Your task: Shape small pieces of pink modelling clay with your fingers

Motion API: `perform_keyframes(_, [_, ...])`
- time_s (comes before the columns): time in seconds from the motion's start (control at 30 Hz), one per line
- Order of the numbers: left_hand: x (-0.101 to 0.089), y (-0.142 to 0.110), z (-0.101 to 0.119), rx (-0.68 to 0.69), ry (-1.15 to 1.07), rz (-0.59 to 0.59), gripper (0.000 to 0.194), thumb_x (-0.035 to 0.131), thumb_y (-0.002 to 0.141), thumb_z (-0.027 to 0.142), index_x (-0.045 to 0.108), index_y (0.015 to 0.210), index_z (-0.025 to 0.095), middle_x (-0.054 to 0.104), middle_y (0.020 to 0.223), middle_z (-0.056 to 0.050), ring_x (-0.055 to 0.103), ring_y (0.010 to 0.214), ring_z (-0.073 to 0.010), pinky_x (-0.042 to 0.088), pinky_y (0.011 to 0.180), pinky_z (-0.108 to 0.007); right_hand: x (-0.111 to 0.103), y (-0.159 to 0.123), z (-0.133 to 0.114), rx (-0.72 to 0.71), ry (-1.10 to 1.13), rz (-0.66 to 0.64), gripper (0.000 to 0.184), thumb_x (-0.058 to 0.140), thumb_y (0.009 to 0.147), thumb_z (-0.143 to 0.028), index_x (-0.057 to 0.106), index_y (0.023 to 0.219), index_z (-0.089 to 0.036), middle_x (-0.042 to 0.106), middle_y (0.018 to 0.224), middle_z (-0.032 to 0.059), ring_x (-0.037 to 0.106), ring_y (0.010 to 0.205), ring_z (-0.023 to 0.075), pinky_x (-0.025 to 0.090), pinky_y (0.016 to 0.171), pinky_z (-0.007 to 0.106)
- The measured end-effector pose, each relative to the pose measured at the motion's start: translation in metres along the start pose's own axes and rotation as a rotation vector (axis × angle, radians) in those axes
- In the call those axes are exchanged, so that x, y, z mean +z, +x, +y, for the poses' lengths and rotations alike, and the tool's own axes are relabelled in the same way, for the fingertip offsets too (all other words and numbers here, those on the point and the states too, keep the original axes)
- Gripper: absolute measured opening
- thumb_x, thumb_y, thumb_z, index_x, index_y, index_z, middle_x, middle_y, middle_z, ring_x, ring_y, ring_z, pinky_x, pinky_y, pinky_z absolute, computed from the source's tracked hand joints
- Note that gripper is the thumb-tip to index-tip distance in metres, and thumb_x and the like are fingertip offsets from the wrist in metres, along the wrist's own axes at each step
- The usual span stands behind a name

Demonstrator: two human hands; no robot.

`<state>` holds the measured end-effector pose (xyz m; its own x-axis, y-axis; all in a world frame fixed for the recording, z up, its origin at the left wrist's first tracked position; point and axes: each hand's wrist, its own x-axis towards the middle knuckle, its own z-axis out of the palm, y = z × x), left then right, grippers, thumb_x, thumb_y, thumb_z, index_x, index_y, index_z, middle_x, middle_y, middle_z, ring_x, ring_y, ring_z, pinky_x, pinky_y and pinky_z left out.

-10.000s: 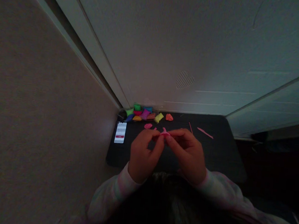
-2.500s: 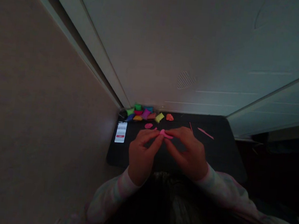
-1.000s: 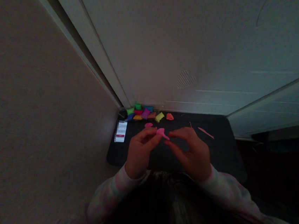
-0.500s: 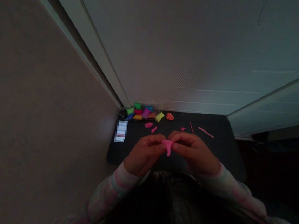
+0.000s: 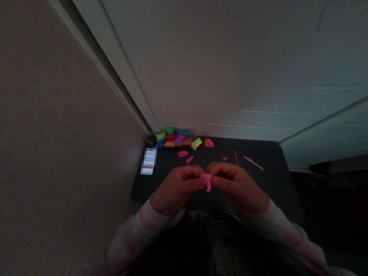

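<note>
Between my two hands is a small piece of pink modelling clay (image 5: 208, 183), broad at the top with a curved tail hanging down. My left hand (image 5: 179, 185) pinches its left side between thumb and fingers. On the other side, the thumb and fingertips of my right hand (image 5: 236, 184) press its edge. Both hands are above the dark table. Beyond them lie a flat pink clay piece (image 5: 183, 154), a smaller pink clay piece (image 5: 189, 159) and a tiny pink piece with a thin stem (image 5: 225, 158).
Several coloured clay packets (image 5: 179, 139) lie at the table's back left, beside a yellow packet (image 5: 196, 144) and an orange lump (image 5: 209, 143). A thin pink stick (image 5: 236, 157) and a pink knife-shaped tool (image 5: 253, 163) lie right. A blurred white item (image 5: 148, 161) sits left. A white wall (image 5: 184, 68) rises behind.
My left thumb has slid slightly right over the pink clay, covering more of its left side. The clay's tail has shifted a little to the right. The things on the table have not moved.
</note>
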<state>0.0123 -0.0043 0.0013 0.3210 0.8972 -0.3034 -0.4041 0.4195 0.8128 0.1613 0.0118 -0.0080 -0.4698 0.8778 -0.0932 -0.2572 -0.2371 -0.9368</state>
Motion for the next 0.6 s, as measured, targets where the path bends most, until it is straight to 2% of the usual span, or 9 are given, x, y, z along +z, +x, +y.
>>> perform_keyframes(0.17, [0.0014, -0.0002, -0.0006, -0.021, -0.023, 0.02, 0.021, 0.078, 0.052, 0.031, 0.064, 0.052, 0.015, 0.051, 0.058, 0.002, 0.046, 0.057, -0.0087, 0.038, 0.054, -0.022, -0.0002, 0.0006, 0.0016, 0.028, 0.042, -0.028, 0.02, 0.07, 0.066, -0.035, 0.061, 0.063, -0.017, 0.057, 0.063, -0.0017, 0.053, 0.06, 0.0108, 0.044, 0.058, 0.025])
perform_keyframes(0.43, [-0.0018, -0.0003, -0.0045, -0.104, -0.209, -0.101, 0.014, 0.076, 0.058, 0.023, 0.067, 0.06, 0.013, 0.053, 0.061, 0.002, 0.05, 0.058, -0.0061, 0.039, 0.057, -0.019, -0.0025, 0.0014, 0.0058, 0.026, 0.165, -0.039, 0.021, 0.072, 0.063, -0.035, 0.062, 0.062, -0.017, 0.055, 0.061, -0.0027, 0.052, 0.057, 0.0097, 0.043, 0.055, 0.024])
perform_keyframes(0.6, [-0.0019, 0.0028, -0.0072, -0.089, -0.24, -0.04, 0.011, 0.071, 0.065, 0.023, 0.066, 0.065, 0.013, 0.055, 0.063, 0.0, 0.051, 0.059, -0.0073, 0.041, 0.057, -0.02, -0.0022, 0.0026, 0.0078, 0.043, 0.18, -0.033, 0.02, 0.071, 0.065, -0.034, 0.062, 0.066, -0.016, 0.056, 0.064, -0.0028, 0.055, 0.059, 0.0101, 0.045, 0.058, 0.025])
